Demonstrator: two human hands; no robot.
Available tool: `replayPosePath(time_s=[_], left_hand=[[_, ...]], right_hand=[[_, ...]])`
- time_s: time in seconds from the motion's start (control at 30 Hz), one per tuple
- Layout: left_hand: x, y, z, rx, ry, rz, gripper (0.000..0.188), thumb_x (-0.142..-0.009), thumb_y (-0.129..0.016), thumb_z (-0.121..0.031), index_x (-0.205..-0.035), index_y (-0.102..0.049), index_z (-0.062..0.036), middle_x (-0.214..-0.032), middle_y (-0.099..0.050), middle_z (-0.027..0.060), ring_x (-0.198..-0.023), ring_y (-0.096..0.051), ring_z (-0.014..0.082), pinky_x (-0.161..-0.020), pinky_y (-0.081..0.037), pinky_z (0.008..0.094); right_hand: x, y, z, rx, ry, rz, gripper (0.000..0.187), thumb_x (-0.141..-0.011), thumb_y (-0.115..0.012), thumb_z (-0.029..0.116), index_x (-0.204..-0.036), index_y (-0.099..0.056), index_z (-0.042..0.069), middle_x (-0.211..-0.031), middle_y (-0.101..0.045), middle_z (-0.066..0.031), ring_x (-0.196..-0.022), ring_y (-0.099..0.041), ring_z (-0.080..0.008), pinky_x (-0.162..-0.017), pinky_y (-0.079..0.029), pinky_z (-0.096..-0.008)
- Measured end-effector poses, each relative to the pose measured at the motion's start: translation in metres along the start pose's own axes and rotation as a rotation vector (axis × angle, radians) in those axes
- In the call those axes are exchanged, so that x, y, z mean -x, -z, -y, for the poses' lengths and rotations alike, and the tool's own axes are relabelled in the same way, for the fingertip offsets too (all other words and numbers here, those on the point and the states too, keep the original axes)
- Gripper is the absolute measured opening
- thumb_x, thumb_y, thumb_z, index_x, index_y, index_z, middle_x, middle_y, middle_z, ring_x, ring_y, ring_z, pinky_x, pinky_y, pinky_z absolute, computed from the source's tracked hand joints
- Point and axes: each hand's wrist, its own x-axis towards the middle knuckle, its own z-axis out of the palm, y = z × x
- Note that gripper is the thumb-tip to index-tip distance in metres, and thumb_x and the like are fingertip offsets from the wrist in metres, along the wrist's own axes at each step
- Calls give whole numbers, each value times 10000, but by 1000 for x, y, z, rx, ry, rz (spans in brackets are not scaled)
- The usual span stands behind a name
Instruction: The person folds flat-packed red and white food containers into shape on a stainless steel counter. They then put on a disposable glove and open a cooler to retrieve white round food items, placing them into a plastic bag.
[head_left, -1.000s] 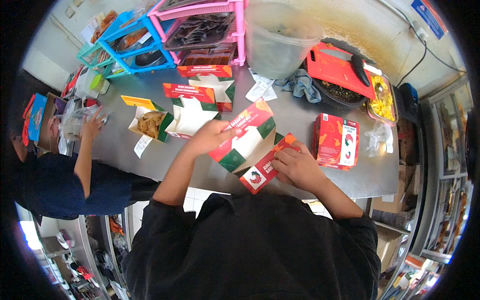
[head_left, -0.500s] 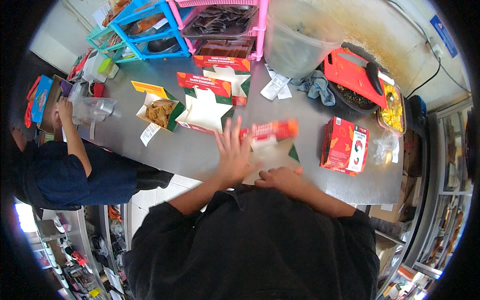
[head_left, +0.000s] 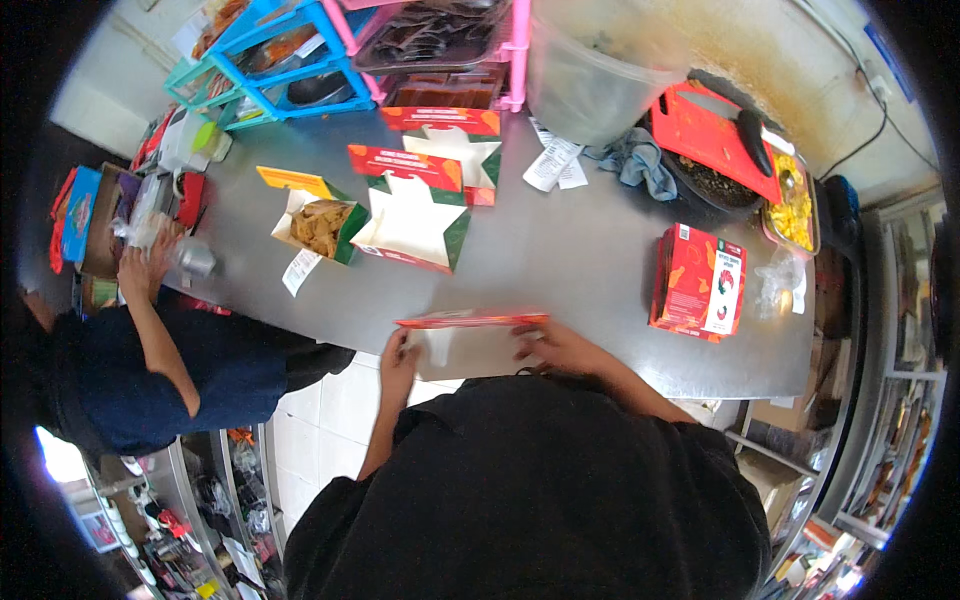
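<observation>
Folding Carton Held at Near Counter Edge

Holding a flat red-and-white carton (head_left: 470, 335), both hands were positioned at the near edge of the steel counter (head_left: 580, 250). The left hand (head_left: 398, 355) gripped the carton's left end with fingers curled onto it; the right hand (head_left: 550, 342) pressed on its right end, fingers spread over the white inside panel. The red flap stood up along the far side.

Beyond the carton sat an open star-shaped box (head_left: 415, 215), empty, with a second open box (head_left: 452, 150) behind it. To their left, a smaller open box with fried food (head_left: 318, 225) was noted. A stack of closed red cartons (head_left: 700, 282) stood well to the right. At the counter's left end, a co-worker's hand (head_left: 145, 265) rested among wrapped items.
</observation>
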Motion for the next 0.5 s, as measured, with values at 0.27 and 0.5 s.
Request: replayPosePath(time_s=[0.27, 0.5], left_hand=[[-56, 115, -2, -465, -154, -245, 335, -921, -523, -106, -1226, -519, 33, -1106, -604, 147, -956, -582, 185, -843, -459, 307], [-113, 81, -40, -445, -299, -545, 532, -845, -638, -137, -1302, -416, 19, -1182, -524, 169, -1085, -507, 289, -942, -387, 356]], right_hand=[[33, 23, 37, 740, 716, -184, 447, -862, -606, 156, -1280, -465, 84, -1218, -528, -126, -1128, -518, -283, -954, -415, -395], [134, 127, -32, 1396, -253, -922, 1004, -577, -812, 147, -1426, -276, 141, -1462, -221, -224, -1320, -278, -433, -1021, -317, -507]])
